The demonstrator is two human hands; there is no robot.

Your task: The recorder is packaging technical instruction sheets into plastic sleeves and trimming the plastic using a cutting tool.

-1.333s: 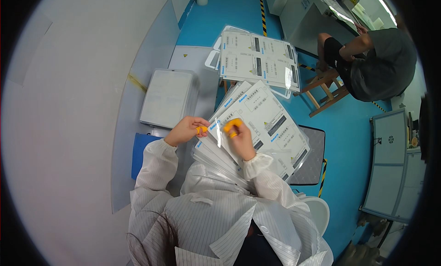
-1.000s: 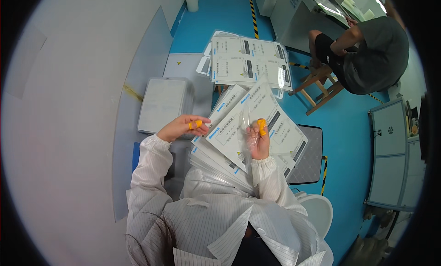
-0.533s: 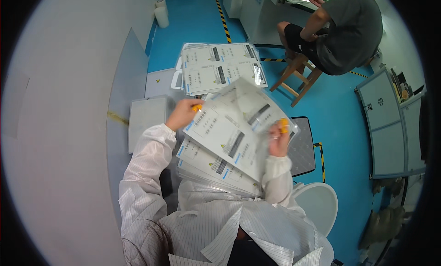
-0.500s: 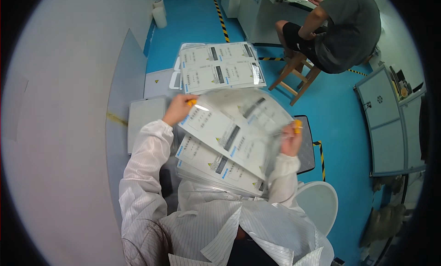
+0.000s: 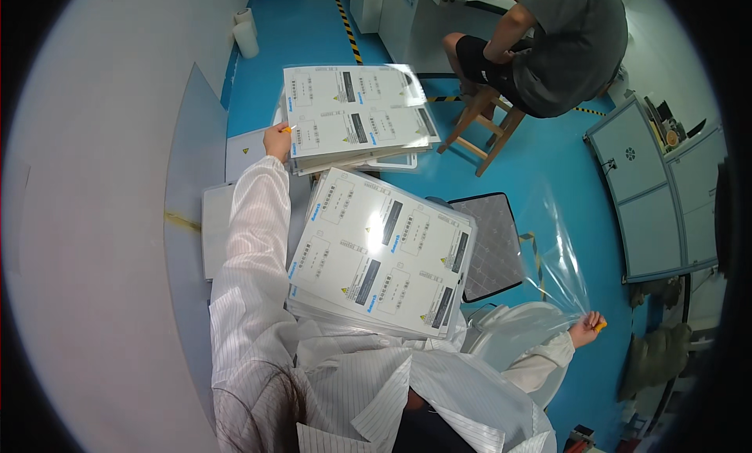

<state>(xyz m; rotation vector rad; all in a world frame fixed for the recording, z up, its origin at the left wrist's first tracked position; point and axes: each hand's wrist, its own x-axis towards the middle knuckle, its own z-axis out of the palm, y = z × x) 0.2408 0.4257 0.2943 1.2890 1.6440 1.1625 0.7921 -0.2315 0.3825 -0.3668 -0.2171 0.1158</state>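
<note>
My left hand (image 5: pixel 278 142), with an orange finger cot, pinches the left edge of a white printed sheet (image 5: pixel 333 124) that lies on the far stack. Out to the right, my right hand (image 5: pixel 586 330), also with an orange finger cot, is closed on a crumpled clear plastic film (image 5: pixel 560 257). The film trails upward and back from the fingers. Close in front of me, over my lap, lies a stack of printed sheets (image 5: pixel 352 253); its top sheet is glossy, with label panels and a bright glare spot. Neither hand touches this near stack.
A round white bin (image 5: pixel 521 316) stands by my right forearm. A dark-rimmed grey seat (image 5: pixel 489 245) is right of the near stack. Ahead right, a person (image 5: pixel 572 46) sits on a wooden stool (image 5: pixel 486 128). A grey panel (image 5: pixel 192 218) leans at the left wall.
The printed sheet has moved from above the near stack onto the far one with my left hand. My right hand has swung out right and down, drawing clear film away.
</note>
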